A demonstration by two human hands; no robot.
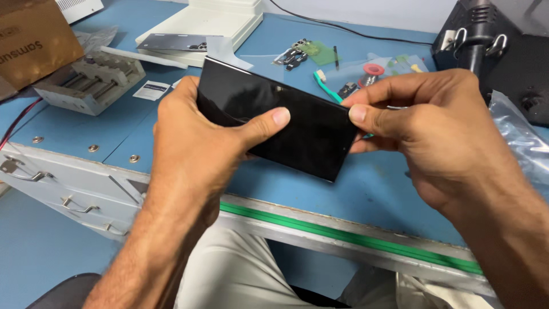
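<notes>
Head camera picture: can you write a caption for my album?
Left hand and right hand hold a black phone above a blue workbench.

Glossy black phone [274, 117]; blue worktop [372, 189] with green-striped grey edge; white base unit [217, 23]; brown cardboard box [31, 43]; black machine [503, 51]; teal toothbrush [326, 86]; red tape roll [373, 70].

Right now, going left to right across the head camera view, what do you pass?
Cardboard box → grey metal jig → left hand → black phone → right hand → clear plastic bag.
</notes>
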